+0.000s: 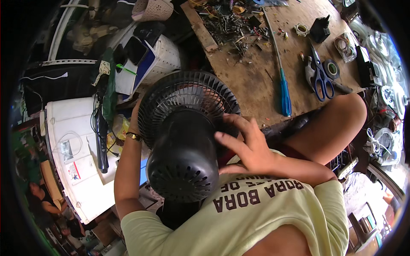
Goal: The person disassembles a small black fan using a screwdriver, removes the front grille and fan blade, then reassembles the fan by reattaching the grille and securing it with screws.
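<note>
A black electric fan point(183, 149) leans against my body, its round motor housing facing up and its slatted guard point(149, 106) pointing away. My left hand point(135, 117) grips the guard's left rim; most of its fingers are hidden behind the slats. On the other side, my right hand point(250, 147) rests with fingers spread. Its upper fingers touch the guard's right edge, and one finger reaches to the housing. Through the slats some skin shows, but I cannot tell which part of me it is.
On the wooden workbench point(239, 81) lie a blue-handled screwdriver point(285, 96), scissors point(321, 81), a tape roll point(332, 68) and a heap of loose screws point(232, 32). A white case point(64, 123) stands left. Fan parts point(386, 98) are piled right. People sit far left.
</note>
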`<action>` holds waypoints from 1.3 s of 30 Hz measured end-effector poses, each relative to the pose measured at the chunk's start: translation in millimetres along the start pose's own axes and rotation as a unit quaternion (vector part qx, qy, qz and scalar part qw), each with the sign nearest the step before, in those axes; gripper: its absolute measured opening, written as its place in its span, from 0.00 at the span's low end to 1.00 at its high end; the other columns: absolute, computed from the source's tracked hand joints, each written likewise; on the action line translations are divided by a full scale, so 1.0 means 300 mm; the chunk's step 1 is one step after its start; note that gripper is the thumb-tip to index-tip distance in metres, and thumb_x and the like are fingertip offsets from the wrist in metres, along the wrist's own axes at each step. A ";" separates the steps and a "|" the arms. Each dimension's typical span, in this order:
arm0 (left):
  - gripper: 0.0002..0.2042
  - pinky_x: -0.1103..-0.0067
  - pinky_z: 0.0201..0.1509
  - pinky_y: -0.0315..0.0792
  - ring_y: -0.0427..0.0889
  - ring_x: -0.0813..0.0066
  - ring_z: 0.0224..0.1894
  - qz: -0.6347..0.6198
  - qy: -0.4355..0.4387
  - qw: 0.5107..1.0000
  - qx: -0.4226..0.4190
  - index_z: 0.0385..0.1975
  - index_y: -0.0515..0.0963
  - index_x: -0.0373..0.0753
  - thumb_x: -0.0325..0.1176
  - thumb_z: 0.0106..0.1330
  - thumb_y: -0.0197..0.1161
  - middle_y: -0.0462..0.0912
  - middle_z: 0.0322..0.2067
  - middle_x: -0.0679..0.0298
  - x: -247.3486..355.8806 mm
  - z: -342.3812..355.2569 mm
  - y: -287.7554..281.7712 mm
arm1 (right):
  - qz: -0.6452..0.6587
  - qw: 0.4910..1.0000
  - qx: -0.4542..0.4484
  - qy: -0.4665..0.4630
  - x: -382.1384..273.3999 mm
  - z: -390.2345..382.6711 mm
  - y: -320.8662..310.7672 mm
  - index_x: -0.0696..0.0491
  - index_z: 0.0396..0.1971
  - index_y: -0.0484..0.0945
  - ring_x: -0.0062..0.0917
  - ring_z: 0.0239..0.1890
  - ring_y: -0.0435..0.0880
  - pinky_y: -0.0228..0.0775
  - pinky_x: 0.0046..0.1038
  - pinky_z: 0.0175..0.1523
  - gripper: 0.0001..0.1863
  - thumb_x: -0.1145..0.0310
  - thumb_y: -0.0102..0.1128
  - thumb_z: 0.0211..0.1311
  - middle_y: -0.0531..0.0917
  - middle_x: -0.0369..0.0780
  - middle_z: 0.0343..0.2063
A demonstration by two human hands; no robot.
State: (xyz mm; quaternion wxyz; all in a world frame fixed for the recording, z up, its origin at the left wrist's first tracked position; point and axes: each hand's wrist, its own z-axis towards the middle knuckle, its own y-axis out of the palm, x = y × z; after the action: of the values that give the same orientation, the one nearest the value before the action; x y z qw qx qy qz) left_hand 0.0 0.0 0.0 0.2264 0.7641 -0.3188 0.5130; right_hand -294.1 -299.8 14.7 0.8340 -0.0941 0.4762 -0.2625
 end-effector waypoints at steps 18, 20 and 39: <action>0.24 0.73 0.69 0.59 0.66 0.68 0.64 -0.103 -0.091 0.990 -0.026 0.67 0.57 0.33 0.38 0.76 0.41 0.64 0.65 0.56 0.096 0.190 0.037 | 0.075 0.989 0.089 -0.090 0.017 0.025 0.229 0.46 0.69 0.48 0.54 0.66 0.60 0.24 0.67 0.65 0.61 0.37 0.70 0.36 0.59 0.58 0.64; 0.24 0.73 0.70 0.58 0.65 0.69 0.65 -0.230 -0.128 0.952 -0.156 0.67 0.55 0.33 0.38 0.76 0.41 0.62 0.66 0.56 0.128 0.225 0.120 | 0.068 0.989 0.098 -0.085 0.019 0.031 0.231 0.46 0.69 0.50 0.53 0.66 0.62 0.26 0.68 0.65 0.59 0.37 0.68 0.37 0.60 0.57 0.64; 0.23 0.74 0.67 0.62 0.70 0.71 0.61 -0.322 -0.215 0.881 -0.270 0.62 0.65 0.31 0.41 0.75 0.44 0.70 0.60 0.56 0.059 0.306 0.075 | 0.044 0.988 0.118 -0.094 0.019 0.041 0.210 0.50 0.63 0.60 0.52 0.61 0.69 0.35 0.69 0.63 0.53 0.33 0.63 0.38 0.66 0.57 0.61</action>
State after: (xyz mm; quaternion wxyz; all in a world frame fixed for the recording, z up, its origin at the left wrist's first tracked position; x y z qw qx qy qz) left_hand 47.3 -81.9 -17.2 0.5032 0.8251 -0.2219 0.1290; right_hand -259.5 -250.5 -8.6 0.8910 0.0020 0.3654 -0.2696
